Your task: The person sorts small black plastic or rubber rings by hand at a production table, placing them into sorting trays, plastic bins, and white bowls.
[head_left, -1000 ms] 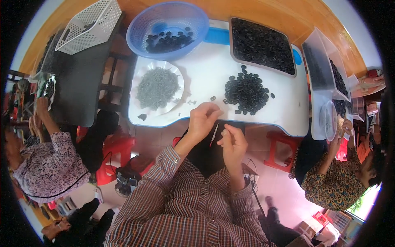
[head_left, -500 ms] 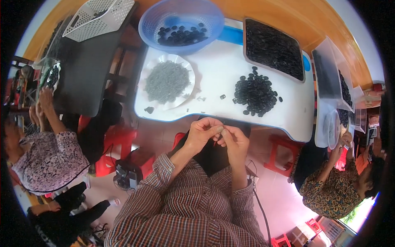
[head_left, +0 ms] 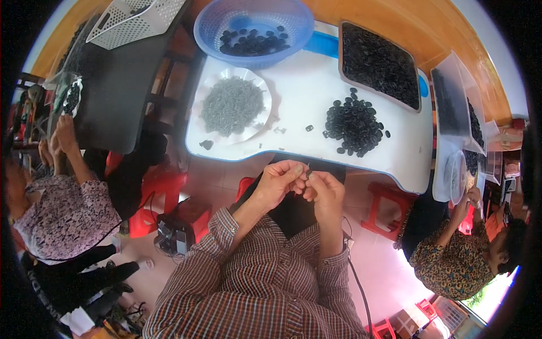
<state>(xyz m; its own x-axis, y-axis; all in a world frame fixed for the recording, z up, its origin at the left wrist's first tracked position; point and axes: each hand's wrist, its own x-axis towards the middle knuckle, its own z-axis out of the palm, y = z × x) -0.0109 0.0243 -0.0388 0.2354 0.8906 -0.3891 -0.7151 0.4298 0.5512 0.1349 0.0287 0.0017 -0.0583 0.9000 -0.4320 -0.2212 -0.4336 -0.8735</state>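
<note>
My left hand (head_left: 283,182) and my right hand (head_left: 326,192) meet in front of my chest, just off the near edge of the white table (head_left: 302,85). Both are closed in a pinch. A tiny dark piece (head_left: 309,174) shows at the right fingertips; whatever the left fingers pinch is too small to make out. On the table, a white plate (head_left: 266,116) with a wavy rim carries a heap of small grey pieces (head_left: 231,106). Farther right lies a pile of black oval pieces (head_left: 353,124), with a single dark piece (head_left: 309,128) left of it.
Behind the plate stands a blue basket (head_left: 204,42) with black ovals inside. A tray (head_left: 419,99) full of black pieces lies at the back right. Co-workers sit left (head_left: 68,217) and right (head_left: 451,263). Red stools (head_left: 389,212) stand on the floor.
My fingertips have moved slightly apart, and a dark bit now shows between them. The view has shifted a little. The left co-worker's hand has moved nearer a small white plate.
</note>
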